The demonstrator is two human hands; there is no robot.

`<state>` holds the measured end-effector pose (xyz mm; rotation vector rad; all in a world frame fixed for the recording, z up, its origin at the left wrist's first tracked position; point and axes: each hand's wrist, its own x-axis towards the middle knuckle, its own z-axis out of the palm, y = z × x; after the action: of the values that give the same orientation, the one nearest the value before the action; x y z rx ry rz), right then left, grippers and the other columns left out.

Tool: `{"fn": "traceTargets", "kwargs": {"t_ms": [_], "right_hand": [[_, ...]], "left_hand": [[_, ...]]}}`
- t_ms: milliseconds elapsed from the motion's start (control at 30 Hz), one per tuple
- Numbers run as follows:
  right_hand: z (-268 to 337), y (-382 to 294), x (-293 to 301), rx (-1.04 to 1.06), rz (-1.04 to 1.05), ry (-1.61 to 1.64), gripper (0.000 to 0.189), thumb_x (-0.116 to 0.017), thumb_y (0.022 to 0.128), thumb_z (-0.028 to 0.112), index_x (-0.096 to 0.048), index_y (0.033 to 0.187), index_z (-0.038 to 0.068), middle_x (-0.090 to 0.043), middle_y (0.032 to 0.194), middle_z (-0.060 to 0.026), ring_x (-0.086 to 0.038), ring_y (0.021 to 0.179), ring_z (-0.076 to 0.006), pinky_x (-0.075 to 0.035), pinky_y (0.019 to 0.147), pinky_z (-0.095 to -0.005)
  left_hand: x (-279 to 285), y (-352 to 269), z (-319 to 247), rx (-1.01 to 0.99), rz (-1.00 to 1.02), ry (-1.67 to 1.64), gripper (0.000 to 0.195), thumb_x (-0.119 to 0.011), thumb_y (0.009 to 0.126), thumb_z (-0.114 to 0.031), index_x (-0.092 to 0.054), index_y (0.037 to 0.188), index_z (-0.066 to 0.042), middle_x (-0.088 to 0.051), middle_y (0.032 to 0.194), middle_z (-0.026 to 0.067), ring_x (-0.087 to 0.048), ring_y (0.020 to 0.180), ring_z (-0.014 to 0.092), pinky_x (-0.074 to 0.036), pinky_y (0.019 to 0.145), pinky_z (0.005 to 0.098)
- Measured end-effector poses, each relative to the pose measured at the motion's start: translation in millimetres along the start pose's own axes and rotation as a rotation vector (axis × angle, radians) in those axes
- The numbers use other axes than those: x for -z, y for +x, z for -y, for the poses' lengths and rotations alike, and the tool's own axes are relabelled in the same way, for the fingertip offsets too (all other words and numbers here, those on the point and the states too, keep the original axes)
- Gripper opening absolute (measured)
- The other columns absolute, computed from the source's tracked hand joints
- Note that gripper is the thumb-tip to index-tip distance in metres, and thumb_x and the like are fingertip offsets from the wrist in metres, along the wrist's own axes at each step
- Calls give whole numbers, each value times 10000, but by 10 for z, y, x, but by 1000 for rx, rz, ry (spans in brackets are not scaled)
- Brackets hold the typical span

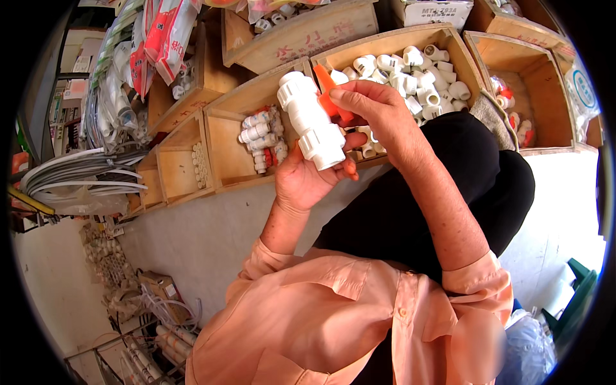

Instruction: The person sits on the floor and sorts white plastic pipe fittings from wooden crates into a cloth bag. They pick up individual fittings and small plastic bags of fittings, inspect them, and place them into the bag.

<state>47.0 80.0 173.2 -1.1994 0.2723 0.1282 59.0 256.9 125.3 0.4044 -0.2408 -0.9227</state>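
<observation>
A white plastic ball valve [313,120] with ribbed union nuts at both ends lies tilted across my left hand [308,178]. My left fingers wrap under its lower end, and the thumb rests along its side. The valve's orange lever handle [329,94] is pinched between the thumb and fingers of my right hand [378,108]. Where the handle meets the valve body is partly hidden by my right fingers. Behind the valve, in a wooden bin [226,166], sits a stack of white valves [257,134], some wrapped in printed plastic.
A wooden bin [455,41] of white pipe elbows [426,79] stands behind my right hand. Further bins hold short white fittings [199,166] and bagged parts [522,127]. Coiled pipe [82,173] lies at left. A grey cloth [493,118] hangs over a bin edge by my knee.
</observation>
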Motion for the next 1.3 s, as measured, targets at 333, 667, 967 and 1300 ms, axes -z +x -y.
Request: {"fn": "traceTargets", "kwargs": {"t_ms": [333, 667, 967, 1300], "right_hand": [[-37, 28, -2, 68, -64, -80, 391, -660, 846, 313, -634, 1001, -45, -651, 837, -82, -597, 761, -127, -493, 725, -271], [-64, 6, -4, 61, -61, -249, 473, -664, 822, 419, -646, 994, -21, -641, 826, -55, -551, 715, -102, -472, 709, -240], [-25, 23, -18, -54, -106, -249, 534, -678, 752, 451, -644, 905, -59, -647, 731, -103, -600, 683, -143, -493, 692, -277], [-72, 42, 14, 19, -49, -238, 441, -651, 752, 340, -636, 967, -45, -645, 792, -110, -606, 725, -147, -490, 711, -287]], "left_hand": [[40, 0, 20, -3, -139, 63, 760, -514, 866, -585, -389, 1343, -7, -549, 1209, 258, -616, 940, 330, -496, 847, 452], [-39, -23, 22, -20, -371, 328, 760, -492, 835, -656, -449, 1255, -24, -624, 944, 137, -629, 857, 287, -515, 779, 418], [-152, 22, -24, 12, -377, 287, 748, -366, 872, -687, -481, 1202, -26, -646, 754, 127, -618, 718, 286, -499, 700, 391], [-104, 7, -96, 21, -431, 383, 749, -364, 892, -652, -411, 1319, -38, -580, 1142, 161, -626, 913, 317, -505, 849, 435]]}}
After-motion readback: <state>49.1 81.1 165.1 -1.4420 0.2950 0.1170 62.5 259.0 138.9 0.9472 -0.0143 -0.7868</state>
